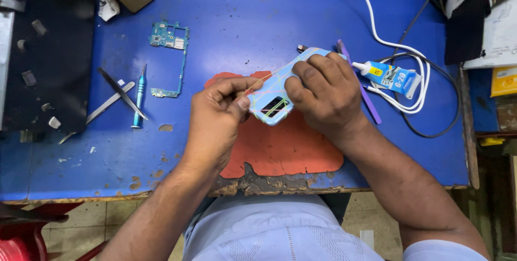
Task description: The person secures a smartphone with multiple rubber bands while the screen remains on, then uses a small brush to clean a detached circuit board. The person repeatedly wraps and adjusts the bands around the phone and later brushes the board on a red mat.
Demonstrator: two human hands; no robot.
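Head view looks straight down on a blue worktable [301, 13] with a worn orange mat [285, 148] at its near edge, where the covering is chipped and peeling; tiled floor shows below. Both hands meet over the mat on a pale blue phone [277, 102], back side up, wrapped in thin rubber bands [262, 93]. Right hand [326, 91] lies flat over the phone's upper part, pressing it down, fingers closed onto it. Left hand [218, 113] pinches a band at the phone's lower left corner between thumb and fingertips. Much of the phone is hidden under the right palm, so its far end barely shows. Left of the hands lie a green circuit board [169, 51], tweezers [121, 96] and a teal screwdriver [139, 99], well apart from them. To the right, a glue tube [390, 75], a purple pry stick [361, 86] and a coiled white cable [409, 61] sit near the right wrist. Dark equipment at the left edge is cut off. Bare blue surface lies open above the hands
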